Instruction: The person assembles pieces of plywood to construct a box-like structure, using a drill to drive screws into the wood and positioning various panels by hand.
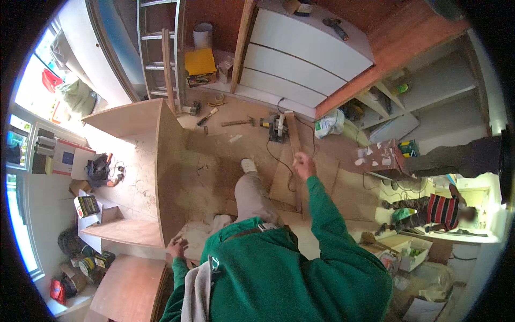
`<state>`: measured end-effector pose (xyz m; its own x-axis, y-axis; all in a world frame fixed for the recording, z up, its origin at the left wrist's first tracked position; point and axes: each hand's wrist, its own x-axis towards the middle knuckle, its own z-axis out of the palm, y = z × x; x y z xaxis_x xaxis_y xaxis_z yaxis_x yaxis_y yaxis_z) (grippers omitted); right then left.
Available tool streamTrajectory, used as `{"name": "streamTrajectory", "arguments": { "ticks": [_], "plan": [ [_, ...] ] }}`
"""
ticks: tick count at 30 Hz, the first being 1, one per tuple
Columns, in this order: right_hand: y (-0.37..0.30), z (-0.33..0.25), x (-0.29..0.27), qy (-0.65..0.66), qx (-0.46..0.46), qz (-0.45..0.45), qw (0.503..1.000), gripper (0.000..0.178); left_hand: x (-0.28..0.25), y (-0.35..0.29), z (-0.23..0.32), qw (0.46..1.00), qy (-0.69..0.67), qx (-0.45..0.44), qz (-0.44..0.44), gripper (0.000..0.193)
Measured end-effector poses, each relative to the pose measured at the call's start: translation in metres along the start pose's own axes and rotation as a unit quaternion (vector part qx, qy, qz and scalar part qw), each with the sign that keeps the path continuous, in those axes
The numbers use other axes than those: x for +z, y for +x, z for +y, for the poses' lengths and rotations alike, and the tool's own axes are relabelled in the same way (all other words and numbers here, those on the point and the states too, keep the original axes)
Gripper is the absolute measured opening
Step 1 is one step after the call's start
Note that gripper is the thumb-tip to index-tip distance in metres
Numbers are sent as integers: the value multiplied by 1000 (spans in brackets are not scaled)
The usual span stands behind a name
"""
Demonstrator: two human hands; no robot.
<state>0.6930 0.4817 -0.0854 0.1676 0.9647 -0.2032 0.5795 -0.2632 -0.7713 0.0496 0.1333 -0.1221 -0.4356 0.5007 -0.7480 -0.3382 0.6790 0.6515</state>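
- Reaching forward, the right hand (303, 163) is seen in a green sleeve, raised over the sawdust-strewn floor (214, 155); its fingers are curled as a loose grip around the top end of a narrow wooden strip (294, 161), which runs from near the circular saw down toward the person.
- The left hand (176, 248) is laid flat, fingers spread and nothing clasped, on the lower edge of a plywood cabinet frame (169, 177) that lies open on the floor.
- The circular saw (277, 127) is set on the floor just beyond the strip, its cord trailing toward the person.
- A white drawer unit (306, 53) is seen beyond the saw, with a metal ladder (158, 53) to its left.
- Another person in a striped top (442, 210) is seen well apart on the right.
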Motion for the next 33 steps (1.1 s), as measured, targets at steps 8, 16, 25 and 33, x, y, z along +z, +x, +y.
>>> {"name": "streamTrajectory", "arguments": {
  "ticks": [8, 16, 25, 33],
  "plan": [
    [362, -117, -216, -187, -242, 187, 933, 50, 46, 5, -85, 989, -59, -95, -100, 32],
    [655, -218, -308, -493, -45, 233, 837, 89, 195, -122, -39, 984, 82, -54, 151, 26],
    [800, -217, -275, -473, -76, 168, 861, 79, 227, -216, -54, 945, 154, -159, 242, 26],
    [773, -234, -310, -186, -161, 290, 925, 70, 227, -202, -79, 940, -116, -215, 240, 24]
  ]
}}
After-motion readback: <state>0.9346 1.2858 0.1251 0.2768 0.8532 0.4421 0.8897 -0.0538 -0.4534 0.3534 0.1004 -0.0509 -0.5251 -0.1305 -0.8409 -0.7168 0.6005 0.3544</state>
